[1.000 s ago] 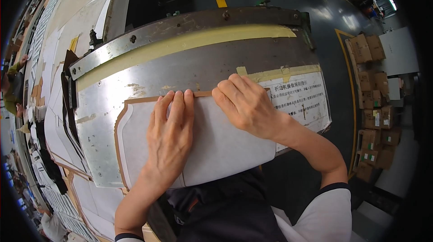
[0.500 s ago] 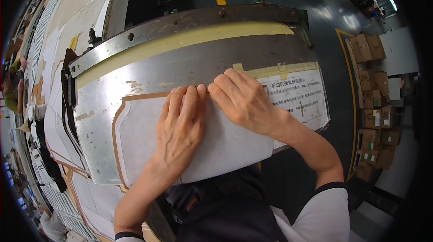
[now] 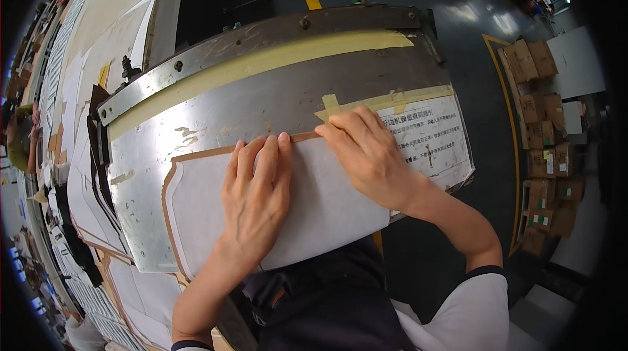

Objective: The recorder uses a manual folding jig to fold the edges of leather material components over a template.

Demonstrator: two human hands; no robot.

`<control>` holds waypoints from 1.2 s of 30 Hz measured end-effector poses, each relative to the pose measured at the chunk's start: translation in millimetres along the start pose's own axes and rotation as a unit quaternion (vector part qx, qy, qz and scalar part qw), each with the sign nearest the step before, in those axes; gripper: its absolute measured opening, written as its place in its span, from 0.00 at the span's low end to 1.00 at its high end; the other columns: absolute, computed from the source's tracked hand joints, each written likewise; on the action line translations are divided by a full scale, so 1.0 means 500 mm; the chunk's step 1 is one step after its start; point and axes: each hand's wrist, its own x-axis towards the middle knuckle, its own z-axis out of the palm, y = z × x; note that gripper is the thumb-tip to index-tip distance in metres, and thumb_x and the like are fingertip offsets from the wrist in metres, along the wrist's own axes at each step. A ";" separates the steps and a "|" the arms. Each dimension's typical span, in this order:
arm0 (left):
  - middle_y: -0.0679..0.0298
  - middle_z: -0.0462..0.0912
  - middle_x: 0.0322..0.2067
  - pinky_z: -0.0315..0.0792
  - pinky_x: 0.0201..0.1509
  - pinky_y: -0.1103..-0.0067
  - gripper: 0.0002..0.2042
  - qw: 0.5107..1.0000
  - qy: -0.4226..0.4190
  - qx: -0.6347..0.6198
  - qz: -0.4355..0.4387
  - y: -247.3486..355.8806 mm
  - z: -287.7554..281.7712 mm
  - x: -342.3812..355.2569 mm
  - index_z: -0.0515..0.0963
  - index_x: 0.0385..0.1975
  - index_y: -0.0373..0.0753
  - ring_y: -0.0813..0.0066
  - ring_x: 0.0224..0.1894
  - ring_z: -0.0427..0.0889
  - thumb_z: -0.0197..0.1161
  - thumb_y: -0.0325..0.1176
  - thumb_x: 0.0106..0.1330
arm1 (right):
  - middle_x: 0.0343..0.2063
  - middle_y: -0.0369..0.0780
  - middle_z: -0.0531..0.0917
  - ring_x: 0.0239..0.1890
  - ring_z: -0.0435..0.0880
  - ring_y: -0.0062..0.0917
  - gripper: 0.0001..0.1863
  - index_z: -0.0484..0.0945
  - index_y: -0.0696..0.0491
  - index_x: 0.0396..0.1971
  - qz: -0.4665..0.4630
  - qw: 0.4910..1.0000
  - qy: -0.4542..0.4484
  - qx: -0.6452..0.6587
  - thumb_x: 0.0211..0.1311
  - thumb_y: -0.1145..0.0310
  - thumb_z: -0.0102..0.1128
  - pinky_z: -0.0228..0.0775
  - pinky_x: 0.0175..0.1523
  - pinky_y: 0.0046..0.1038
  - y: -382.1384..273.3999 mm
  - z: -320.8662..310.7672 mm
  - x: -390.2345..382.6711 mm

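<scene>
A white sheet piece with a brown border (image 3: 314, 197) lies on the flat metal plate (image 3: 140, 200) in front of me. My left hand (image 3: 257, 194) rests on the white face, fingers stretched out side by side, with the tips at the brown far edge. Farther right along that edge, the thumb and bent fingers of my right hand (image 3: 369, 158) pinch the border; the fingers partly hide the spot they grip. Between the hands a short stretch of brown edge shows.
A bolted metal bar (image 3: 261, 34) and yellow tape (image 3: 275, 58) cross the plate's far side. A printed notice (image 3: 435, 148) is taped at right. More white and brown pieces (image 3: 140, 298) lie at left. Stacked cartons (image 3: 543, 135) stand beyond the floor at right; people are at far left.
My right hand has slid rightward along the brown edge, away from my left hand, widening the gap between them. My left hand stays flat on the piece. The whole view has shifted slightly.
</scene>
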 end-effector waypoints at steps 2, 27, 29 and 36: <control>0.54 0.77 0.53 0.74 0.66 0.56 0.25 1.000 -0.001 0.010 0.005 0.003 0.001 0.000 0.78 0.59 0.27 0.57 0.58 0.79 0.63 0.24 0.59 | 0.45 0.45 0.78 0.47 0.79 0.39 0.18 0.81 0.63 0.48 0.024 1.000 -0.006 0.002 0.54 0.83 0.62 0.74 0.53 0.39 0.000 -0.008 -0.014; 0.55 0.81 0.54 0.76 0.59 0.66 0.20 0.994 0.048 0.001 -0.103 -0.051 -0.049 -0.103 0.83 0.55 0.33 0.56 0.59 0.80 0.65 0.19 0.61 | 0.49 0.48 0.78 0.54 0.76 0.40 0.23 0.78 0.67 0.53 -0.052 0.996 -0.046 -0.049 0.55 0.78 0.63 0.70 0.61 0.41 -0.023 -0.006 0.001; 0.56 0.81 0.55 0.76 0.58 0.66 0.20 0.993 0.049 0.010 -0.103 -0.052 -0.050 -0.101 0.82 0.56 0.34 0.58 0.58 0.81 0.65 0.20 0.61 | 0.47 0.47 0.77 0.54 0.75 0.41 0.22 0.78 0.68 0.52 -0.039 0.998 -0.048 -0.024 0.54 0.81 0.62 0.69 0.62 0.41 -0.032 0.003 0.014; 0.56 0.79 0.57 0.75 0.58 0.66 0.24 0.993 0.055 0.003 -0.108 -0.058 -0.032 -0.080 0.78 0.62 0.36 0.58 0.58 0.79 0.64 0.23 0.63 | 0.48 0.46 0.77 0.53 0.75 0.39 0.22 0.79 0.65 0.51 -0.059 0.997 -0.045 0.001 0.54 0.81 0.58 0.68 0.59 0.37 -0.075 0.077 0.076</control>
